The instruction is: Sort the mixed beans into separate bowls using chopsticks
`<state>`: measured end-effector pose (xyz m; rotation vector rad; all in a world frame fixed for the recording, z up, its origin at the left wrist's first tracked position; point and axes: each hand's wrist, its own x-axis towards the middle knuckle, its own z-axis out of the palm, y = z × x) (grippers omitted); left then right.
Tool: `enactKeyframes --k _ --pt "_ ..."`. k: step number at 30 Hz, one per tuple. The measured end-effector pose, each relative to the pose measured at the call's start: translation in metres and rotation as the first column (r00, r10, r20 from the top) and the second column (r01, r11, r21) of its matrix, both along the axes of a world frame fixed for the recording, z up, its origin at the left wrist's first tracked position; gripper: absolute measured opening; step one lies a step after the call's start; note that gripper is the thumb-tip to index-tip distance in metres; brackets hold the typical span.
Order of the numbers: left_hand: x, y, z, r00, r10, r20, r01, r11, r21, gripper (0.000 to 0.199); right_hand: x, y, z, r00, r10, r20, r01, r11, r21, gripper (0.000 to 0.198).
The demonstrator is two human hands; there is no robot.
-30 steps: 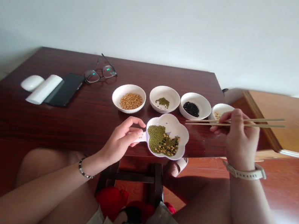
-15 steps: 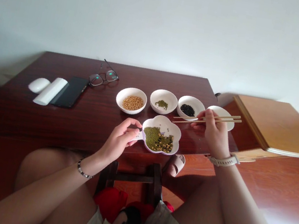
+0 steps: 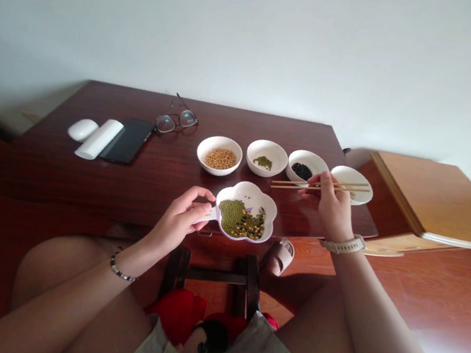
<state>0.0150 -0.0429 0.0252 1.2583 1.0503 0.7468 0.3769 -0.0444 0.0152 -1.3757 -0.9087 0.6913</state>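
My left hand (image 3: 187, 210) is closed on the short handle of a white flower-shaped bowl (image 3: 272, 210) at the table's near edge. Mung beans (image 3: 231, 215) fill its left part, with mixed yellow, black and green beans (image 3: 252, 225) at the lower right. In my right hand (image 3: 333, 208) are wooden chopsticks (image 3: 291, 184), their tips pointing left above the table, just behind the flower-shaped bowl. Behind stand round white bowls: one of soybeans (image 3: 220, 159), one with a few mung beans (image 3: 262, 162), one of black beans (image 3: 302, 171). A fourth white bowl (image 3: 348, 175) is partly hidden by my right hand.
Eyeglasses (image 3: 176, 121) lie at the back of the dark wooden table (image 3: 124, 191). To the left are a black tablet or phone (image 3: 127, 140), a white cylinder-like case (image 3: 99, 139) and a white rounded object (image 3: 83, 130). A light wooden cabinet (image 3: 443, 199) adjoins at right.
The flower-shaped bowl and my left hand have shifted slightly left relative to the round bowls. My right hand still holds the chopsticks near the same place. The whole view has shifted a little.
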Motion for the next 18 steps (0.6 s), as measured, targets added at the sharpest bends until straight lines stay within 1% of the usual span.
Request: enactKeyframes --k 4,9,13,18 --pt "-0.011 -0.004 0.0 1.0 0.023 -0.014 -0.023 1.0 -0.003 0.025 -0.008 0.003 -0.002 0.999 -0.008 -0.046 0.008 1.0 0.011 0.048" --pt "-0.021 -0.008 -0.001 0.999 0.032 -0.021 -0.032 0.999 0.001 0.025 -0.021 0.007 -0.007 0.995 -0.039 -0.092 0.047 0.995 0.086 0.046" --pt "-0.025 -0.009 0.0 0.999 0.039 -0.018 -0.039 0.999 0.006 0.025 -0.035 0.005 -0.012 0.998 -0.061 -0.024 0.063 0.994 0.093 0.047" --pt "-0.029 -0.01 0.0 0.999 0.03 -0.019 -0.03 0.999 0.02 0.025 -0.054 0.0 -0.018 0.995 -0.064 0.075 0.052 0.987 0.151 0.048"
